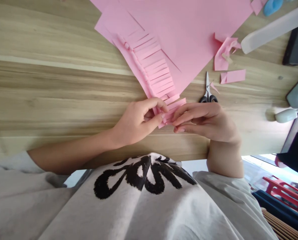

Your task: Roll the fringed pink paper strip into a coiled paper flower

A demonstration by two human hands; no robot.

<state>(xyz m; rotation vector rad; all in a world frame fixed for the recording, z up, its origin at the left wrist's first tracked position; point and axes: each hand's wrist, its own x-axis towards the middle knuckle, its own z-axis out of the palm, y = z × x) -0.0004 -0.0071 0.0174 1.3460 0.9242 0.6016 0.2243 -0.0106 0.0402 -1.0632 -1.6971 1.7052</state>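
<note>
A fringed pink paper strip [161, 74] slants from upper centre to mid-frame, partly over a larger pink sheet [194, 33] on the wooden table [51, 93]; the left hand [132, 125] pinches its lower end between thumb and forefinger; the right hand [209, 121] has thumb and fingers drawn together at the fringe tips — whether they grip paper cannot be told; scissors [207, 88] lie right of centre, near pink scraps [235, 76]. The strip is probably very light and limp, liable to crease or tear at the slits; the uncut long edge — apparently the sturdiest part — seems the best hold, the narrow tabs the worst.
</note>
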